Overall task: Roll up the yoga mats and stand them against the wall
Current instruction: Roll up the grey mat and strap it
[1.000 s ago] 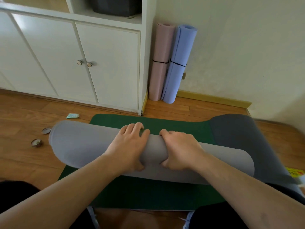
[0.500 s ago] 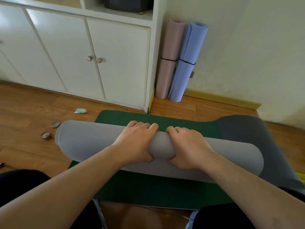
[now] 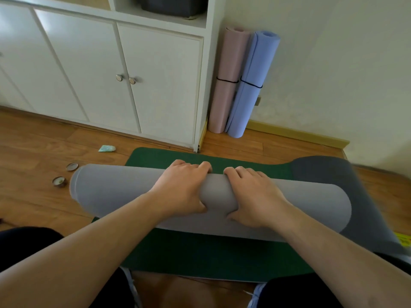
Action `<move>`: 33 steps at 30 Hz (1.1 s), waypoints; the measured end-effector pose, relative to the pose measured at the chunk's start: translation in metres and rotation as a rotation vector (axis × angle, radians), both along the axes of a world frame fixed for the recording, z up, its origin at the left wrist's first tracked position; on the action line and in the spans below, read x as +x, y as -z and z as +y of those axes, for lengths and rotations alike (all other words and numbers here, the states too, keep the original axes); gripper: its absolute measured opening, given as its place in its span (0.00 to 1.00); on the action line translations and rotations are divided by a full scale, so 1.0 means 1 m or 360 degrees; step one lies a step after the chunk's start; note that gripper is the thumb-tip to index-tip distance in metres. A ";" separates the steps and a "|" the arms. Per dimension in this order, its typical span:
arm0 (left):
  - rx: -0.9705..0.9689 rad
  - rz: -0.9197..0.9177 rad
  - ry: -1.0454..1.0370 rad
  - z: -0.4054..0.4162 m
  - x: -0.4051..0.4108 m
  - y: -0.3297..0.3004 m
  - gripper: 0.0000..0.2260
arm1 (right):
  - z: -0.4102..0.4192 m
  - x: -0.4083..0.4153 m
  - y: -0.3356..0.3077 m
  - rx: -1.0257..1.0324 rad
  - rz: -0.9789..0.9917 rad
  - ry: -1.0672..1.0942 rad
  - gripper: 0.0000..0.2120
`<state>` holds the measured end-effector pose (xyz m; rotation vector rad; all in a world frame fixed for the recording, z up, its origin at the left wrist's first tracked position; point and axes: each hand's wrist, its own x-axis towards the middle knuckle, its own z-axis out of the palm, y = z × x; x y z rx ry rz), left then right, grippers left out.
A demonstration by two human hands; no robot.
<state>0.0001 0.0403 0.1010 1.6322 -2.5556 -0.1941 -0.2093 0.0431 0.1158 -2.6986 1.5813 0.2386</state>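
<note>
Head view puts the grey mat right in front of you, rolled into a thick tube that lies crosswise on the green mat, which is spread flat on the wooden floor. The roll's left end hangs past the green mat's edge over bare boards; at its right end a darker grey flap of the same mat curves away, partly blurred.

Your left hand and right hand sit side by side on the middle of the roll, close together but not touching. Both pairs of fingers are clenched around the grey mat: the fingers curl over the far side of the tube while the thumbs dig into the near side, denting the foam. Your bare forearms reach in from the bottom corners, and your dark-clad knees frame the near edge of the green mat.

Beyond, a pink rolled mat and a blue rolled mat stand upright, touching each other, in the corner where the white cabinet meets the wall; each has a dark band around its middle. On the floor left of the roll lie two small round tins and a pale green scrap nearer the cabinet.
</note>
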 end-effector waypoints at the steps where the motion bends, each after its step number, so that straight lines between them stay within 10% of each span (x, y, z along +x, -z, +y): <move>1: 0.0036 -0.0004 0.0010 0.000 0.001 -0.002 0.33 | 0.000 0.001 0.000 -0.0022 -0.0025 -0.0009 0.45; 9: -0.0228 -0.0361 0.0021 0.011 -0.011 0.006 0.47 | -0.003 -0.001 -0.006 0.0049 -0.0101 0.0048 0.37; 15: -0.0132 -0.0035 0.0019 0.000 -0.004 0.002 0.40 | -0.002 -0.011 -0.004 0.0108 -0.0007 0.0069 0.60; 21: -0.0035 -0.0087 0.0042 0.004 -0.003 -0.003 0.38 | -0.003 -0.007 -0.005 0.0038 -0.0058 0.0042 0.39; 27: -0.0230 -0.0345 -0.0005 0.011 -0.015 0.006 0.48 | -0.005 -0.009 -0.009 0.0179 -0.0108 0.0124 0.38; 33: -0.0068 -0.0010 -0.0018 0.002 -0.009 0.002 0.42 | -0.004 -0.015 -0.007 0.0144 0.0016 0.0069 0.58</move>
